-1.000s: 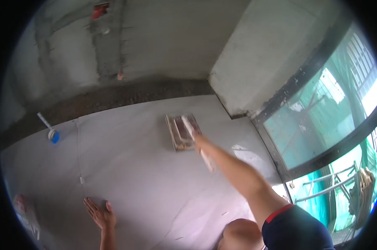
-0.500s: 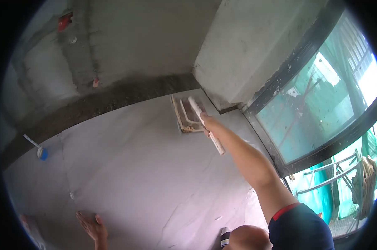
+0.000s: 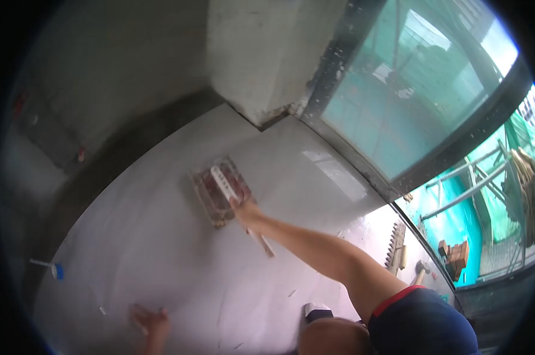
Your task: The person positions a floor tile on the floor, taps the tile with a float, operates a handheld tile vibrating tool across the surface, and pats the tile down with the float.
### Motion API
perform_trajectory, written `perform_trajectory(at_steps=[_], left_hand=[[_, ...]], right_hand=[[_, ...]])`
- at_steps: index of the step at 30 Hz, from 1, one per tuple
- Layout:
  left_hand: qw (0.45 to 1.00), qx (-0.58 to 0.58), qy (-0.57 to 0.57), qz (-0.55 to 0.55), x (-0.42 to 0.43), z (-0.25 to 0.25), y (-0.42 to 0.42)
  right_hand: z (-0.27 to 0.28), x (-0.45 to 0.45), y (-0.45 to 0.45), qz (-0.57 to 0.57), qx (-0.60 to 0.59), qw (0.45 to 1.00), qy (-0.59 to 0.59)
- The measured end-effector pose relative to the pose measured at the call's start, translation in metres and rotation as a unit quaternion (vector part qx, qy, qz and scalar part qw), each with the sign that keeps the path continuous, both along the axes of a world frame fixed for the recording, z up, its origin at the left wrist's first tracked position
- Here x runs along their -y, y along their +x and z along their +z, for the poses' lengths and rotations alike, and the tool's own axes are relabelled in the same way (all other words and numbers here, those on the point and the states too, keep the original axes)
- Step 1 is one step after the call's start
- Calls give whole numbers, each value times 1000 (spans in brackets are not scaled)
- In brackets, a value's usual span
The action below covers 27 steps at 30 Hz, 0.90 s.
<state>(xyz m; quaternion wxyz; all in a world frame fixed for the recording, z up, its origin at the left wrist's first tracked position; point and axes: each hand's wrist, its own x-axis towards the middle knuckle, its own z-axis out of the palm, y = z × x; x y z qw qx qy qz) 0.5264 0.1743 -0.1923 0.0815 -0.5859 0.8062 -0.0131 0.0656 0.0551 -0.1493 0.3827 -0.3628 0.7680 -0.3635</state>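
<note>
The right hand (image 3: 248, 215) is closed around a pale bar (image 3: 222, 183), which crosses a rectangular reddish-brown board (image 3: 205, 188). The board is positioned over the grey floor slab (image 3: 261, 278); contact cannot be determined. The left hand (image 3: 152, 324), blurred, is open, thumb apart from the fingers, at the slab's near side. A blue-and-white object (image 3: 57, 271) is located farther left. At far right, a notched trowel (image 3: 397, 244) lies near a hammer (image 3: 421, 267), below the dark window frame (image 3: 457, 141).
</note>
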Motion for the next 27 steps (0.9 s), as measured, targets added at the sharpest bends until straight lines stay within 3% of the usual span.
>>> perform_trajectory(at_steps=[1, 2, 5, 6, 8, 11, 14, 18, 19, 22, 24, 27], left_hand=[[919, 16, 262, 293, 8, 66, -93], [937, -2, 232, 260, 8, 52, -126], [968, -16, 128, 214, 3, 12, -208], [974, -17, 98, 204, -8, 2, -227], [982, -27, 64, 175, -17, -2, -227], [984, 1, 40, 173, -14, 11, -229], [988, 12, 8, 156, -14, -4, -220], [986, 55, 3, 155, -17, 3, -223], [983, 80, 16, 163, -16, 6, -225], [981, -15, -175, 88, -19, -50, -199], [983, -11, -151, 99, -20, -43, -204], [985, -8, -139, 99, -21, -36, -206]], right_hand=[[8, -13, -4, 30, 32, 998, 47], [17, -26, -8, 63, 61, 992, 95], [43, -49, -21, 77, 70, 991, 88], [48, -35, -38, 107, 5, 988, 112], [94, -33, -72, 197, 0, 970, 142], [111, -76, -106, 127, -100, 987, -15], [80, -121, -126, 13, -161, 983, -85], [54, -112, -157, -66, -27, 981, 179], [60, -103, -178, -50, -3, 983, 177], [79, -105, -219, -39, 36, 990, 131], [113, -129, -210, -86, 16, 995, 46], [52, -149, -217, -103, -204, 973, -34]])
